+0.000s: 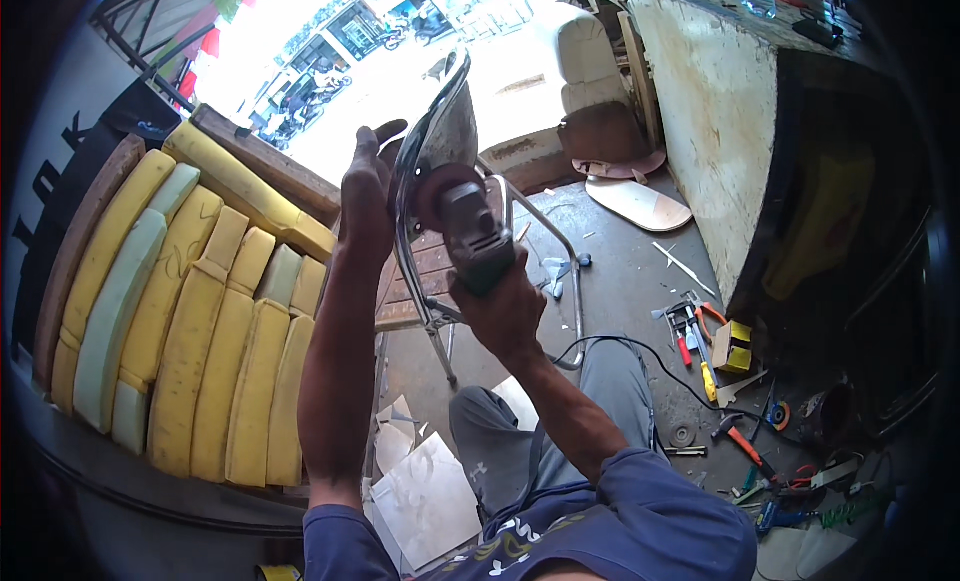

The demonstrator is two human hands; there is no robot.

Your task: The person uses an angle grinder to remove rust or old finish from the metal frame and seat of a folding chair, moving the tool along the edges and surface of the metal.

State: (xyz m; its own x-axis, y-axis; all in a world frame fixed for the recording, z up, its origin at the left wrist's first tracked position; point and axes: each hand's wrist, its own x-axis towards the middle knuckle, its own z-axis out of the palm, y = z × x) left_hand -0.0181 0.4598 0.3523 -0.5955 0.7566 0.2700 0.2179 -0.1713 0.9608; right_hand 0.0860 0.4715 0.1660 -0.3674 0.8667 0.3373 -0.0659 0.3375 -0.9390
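A metal-framed chair (455, 131) stands in front of me, its curved tubular back tilted toward me. My left hand (368, 186) holds the left edge of that back, with some fingertips stretched out past the tube. In my right hand (505, 311) is an angle grinder (478, 226), gripped by its body. The grinder's reddish round disc (432, 193) is up against or very near the backrest panel; blur hides the exact contact. Beneath the back, a slatted brown surface (415, 276) shows between the chair's tubes.
Yellow and green foam pads (205, 351) are stacked at the left. A worn pale cabinet (715, 121) stands at the right. Pliers, screwdrivers (708, 376) and a hammer (742, 441) lie on the floor, near the grinder's black cable (665, 366). Cardboard sheets (430, 501) lie by my legs.
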